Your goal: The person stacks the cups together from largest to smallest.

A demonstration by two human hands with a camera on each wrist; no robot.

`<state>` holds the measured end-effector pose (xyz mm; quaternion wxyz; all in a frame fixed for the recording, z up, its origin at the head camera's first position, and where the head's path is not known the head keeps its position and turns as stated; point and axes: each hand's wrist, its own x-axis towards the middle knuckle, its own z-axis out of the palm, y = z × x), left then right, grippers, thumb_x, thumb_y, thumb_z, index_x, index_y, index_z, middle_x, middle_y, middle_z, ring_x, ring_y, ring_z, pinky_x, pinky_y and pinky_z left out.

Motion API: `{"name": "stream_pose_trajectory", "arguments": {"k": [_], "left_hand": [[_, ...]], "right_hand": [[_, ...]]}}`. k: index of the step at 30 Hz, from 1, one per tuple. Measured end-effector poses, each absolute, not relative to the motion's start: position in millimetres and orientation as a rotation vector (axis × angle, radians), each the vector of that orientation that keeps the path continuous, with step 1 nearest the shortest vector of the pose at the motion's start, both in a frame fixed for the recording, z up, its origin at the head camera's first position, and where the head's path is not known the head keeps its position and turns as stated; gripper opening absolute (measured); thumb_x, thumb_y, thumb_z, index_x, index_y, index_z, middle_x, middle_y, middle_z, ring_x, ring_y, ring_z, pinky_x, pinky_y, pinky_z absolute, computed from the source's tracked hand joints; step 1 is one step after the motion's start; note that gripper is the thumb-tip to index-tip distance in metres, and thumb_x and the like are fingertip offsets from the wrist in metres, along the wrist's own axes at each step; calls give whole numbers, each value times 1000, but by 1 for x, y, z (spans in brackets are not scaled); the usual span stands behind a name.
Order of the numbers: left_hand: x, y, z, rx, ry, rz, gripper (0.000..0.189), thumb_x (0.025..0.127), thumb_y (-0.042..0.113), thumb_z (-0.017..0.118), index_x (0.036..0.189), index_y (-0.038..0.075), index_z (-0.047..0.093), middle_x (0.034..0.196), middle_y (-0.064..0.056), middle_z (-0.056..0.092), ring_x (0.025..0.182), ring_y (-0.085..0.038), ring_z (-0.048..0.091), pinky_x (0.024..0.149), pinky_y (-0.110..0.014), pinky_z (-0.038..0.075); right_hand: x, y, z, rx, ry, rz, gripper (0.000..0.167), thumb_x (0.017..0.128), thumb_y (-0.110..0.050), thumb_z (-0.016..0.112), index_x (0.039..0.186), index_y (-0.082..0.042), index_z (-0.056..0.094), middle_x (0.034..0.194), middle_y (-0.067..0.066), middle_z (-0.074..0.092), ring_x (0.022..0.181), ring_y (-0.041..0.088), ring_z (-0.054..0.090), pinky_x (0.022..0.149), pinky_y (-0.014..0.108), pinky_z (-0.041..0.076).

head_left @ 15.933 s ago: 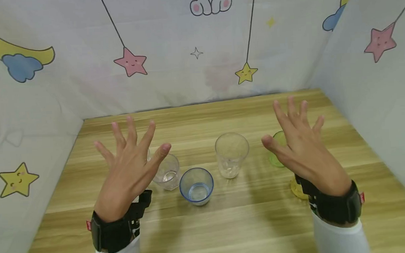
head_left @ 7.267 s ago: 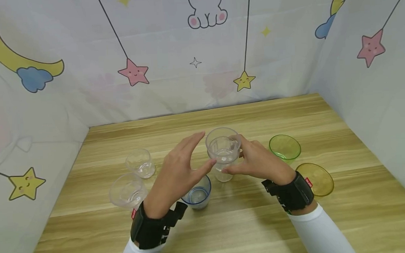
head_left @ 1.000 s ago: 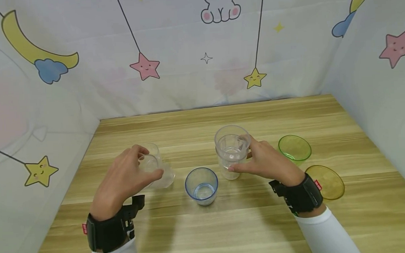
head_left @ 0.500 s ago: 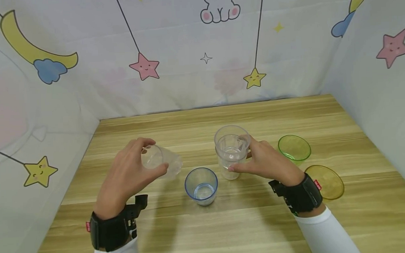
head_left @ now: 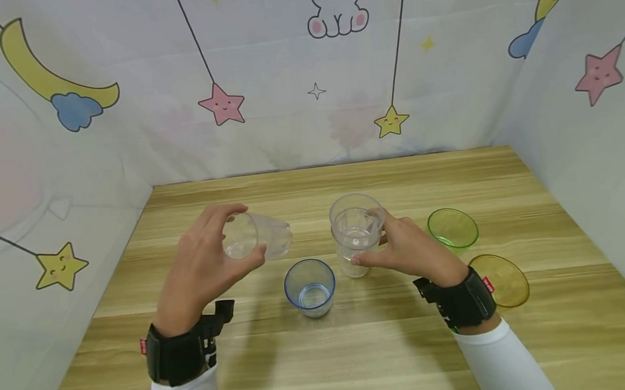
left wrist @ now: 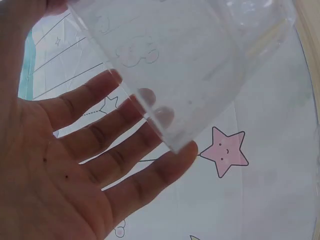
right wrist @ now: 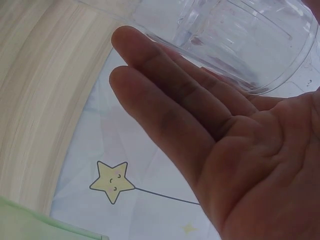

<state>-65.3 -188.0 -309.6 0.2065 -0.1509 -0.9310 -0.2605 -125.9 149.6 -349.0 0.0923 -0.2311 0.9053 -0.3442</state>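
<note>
My left hand (head_left: pixel 203 253) grips a clear plastic cup (head_left: pixel 275 236) near its rim, thumb below and fingers above. The cup lies on its side in the hand, mouth to the left and base to the right. In the left wrist view, the fingertips show through the wall of the clear cup (left wrist: pixel 175 60). I cannot tell if a second clear cup sits inside or behind it. Right of centre, my right hand (head_left: pixel 410 249) holds a pair of nested clear cups (head_left: pixel 356 231) upright. The nested cups (right wrist: pixel 240 45) also appear above the palm in the right wrist view.
Between the hands stands a blue-rimmed cup (head_left: pixel 310 290). A green cup (head_left: pixel 453 227) and a yellow cup (head_left: pixel 501 283) stand to the right, the yellow one partly behind the right wrist. White printed cloth (head_left: pixel 279 121) walls the wooden table (head_left: pixel 349 354).
The left hand has lifted its cup up and to the right, tipping it from a downward slant to nearly level. The right hand and its nested cups have stayed in place over the last second.
</note>
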Motion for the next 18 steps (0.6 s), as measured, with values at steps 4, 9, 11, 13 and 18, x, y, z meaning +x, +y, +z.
{"name": "stream_pose_trajectory", "arguments": {"k": [4,9,11,13,18], "left_hand": [[-67,-185,-310,-459,-2543,-729,62,77,33,83,129,5,61,125,-10,62,108,-29,61,78,-48,53],[-68,-182,-309,-497,-2493,-741,62,78,35,82,128,4,62,124,-10,62,109,-28,61,80,-48,52],[-68,-181,-308,-514,-2470,-745,63,77,36,82,127,4,62,124,-10,63,108,-28,61,78,-46,53],[-69,-180,-308,-531,-2446,-750,62,77,37,81,126,4,62,122,-10,63,106,-27,61,76,-44,53],[-70,-176,-307,-559,-2380,-766,63,74,36,81,125,4,63,118,-11,65,101,-27,62,73,-41,54]], "right_hand": [[-126,149,-349,-683,2691,-1013,97,77,-53,85,145,-2,39,107,11,72,94,25,70,74,39,56],[-126,149,-349,-676,2692,-1006,98,77,-55,84,146,-2,39,106,11,72,94,25,70,74,39,57],[-126,149,-349,-672,2690,-1009,98,77,-54,84,146,-2,39,108,12,71,95,26,70,74,39,57],[-126,149,-349,-668,2689,-1009,98,77,-54,84,147,-2,38,108,12,71,95,27,70,74,39,57],[-126,149,-349,-669,2688,-1012,99,76,-54,85,147,-3,38,110,12,71,96,27,70,75,40,57]]}}
